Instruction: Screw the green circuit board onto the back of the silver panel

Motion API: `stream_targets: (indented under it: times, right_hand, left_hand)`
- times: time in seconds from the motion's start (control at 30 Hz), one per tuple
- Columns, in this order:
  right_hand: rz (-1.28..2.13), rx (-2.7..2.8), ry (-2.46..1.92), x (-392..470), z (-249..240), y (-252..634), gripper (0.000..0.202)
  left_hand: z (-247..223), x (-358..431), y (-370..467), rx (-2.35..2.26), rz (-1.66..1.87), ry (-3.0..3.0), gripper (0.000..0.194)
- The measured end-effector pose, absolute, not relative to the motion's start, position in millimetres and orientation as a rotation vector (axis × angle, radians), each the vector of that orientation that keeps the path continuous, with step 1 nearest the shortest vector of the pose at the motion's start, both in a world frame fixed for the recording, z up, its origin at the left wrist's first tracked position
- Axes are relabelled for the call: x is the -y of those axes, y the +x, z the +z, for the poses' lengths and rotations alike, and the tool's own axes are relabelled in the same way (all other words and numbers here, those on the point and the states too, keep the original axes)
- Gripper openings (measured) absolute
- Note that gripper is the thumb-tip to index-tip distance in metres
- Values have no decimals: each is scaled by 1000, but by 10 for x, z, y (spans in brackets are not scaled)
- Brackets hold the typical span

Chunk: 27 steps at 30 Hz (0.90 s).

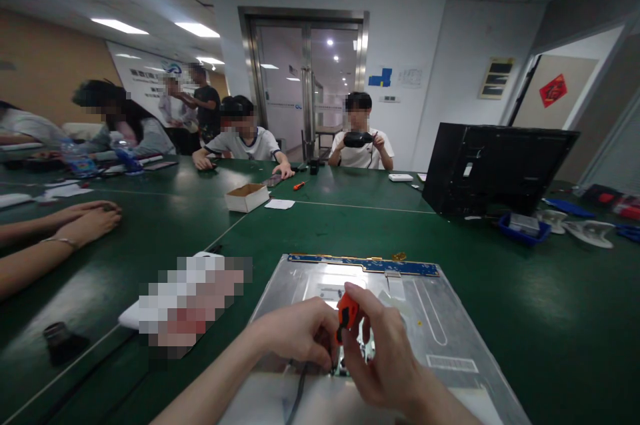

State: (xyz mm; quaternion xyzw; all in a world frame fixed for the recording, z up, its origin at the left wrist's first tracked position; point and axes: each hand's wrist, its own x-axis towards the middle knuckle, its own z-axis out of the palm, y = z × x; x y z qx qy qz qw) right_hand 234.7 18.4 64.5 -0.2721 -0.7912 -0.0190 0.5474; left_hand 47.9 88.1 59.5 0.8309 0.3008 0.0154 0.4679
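A metal-backed display panel (440,318) lies on the green table in front of me, with a blue circuit strip (365,265) along its far edge. My right hand (383,351) holds an orange and black screwdriver (346,315) upright over the panel's middle, fingers wrapped round its handle. Just left of it, my left hand (305,335) has its fingers pinched together low over a small green circuit board (343,366); what they hold, if anything, is hidden. A dark cable (299,391) runs from beneath my left hand towards the near edge.
A black monitor (500,168) stands at the right beside a blue tray (524,228). A small open box (247,197) sits mid-table. At the left are a black cup-like object (63,341) and a person's hands (93,221). Several people sit across the table.
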Motion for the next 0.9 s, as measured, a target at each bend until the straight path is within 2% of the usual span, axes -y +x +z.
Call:
stream_targets:
  times: [0.17,0.43,0.7,0.9]
  right_hand:
    - [-34,1868,-628,-186,629,2335,52]
    - [-42,1858,-643,-204,646,2311,39]
    - [34,1887,-591,-211,648,2342,54]
    - [36,1879,-592,-226,623,2330,53]
  left_hand:
    - [583,-866,471,-768,71,2014,14]
    - [625,-871,474,-757,77,2086,16]
    - [620,-853,470,-770,83,2081,13]
    - [631,-836,470,-775,97,2094,12]
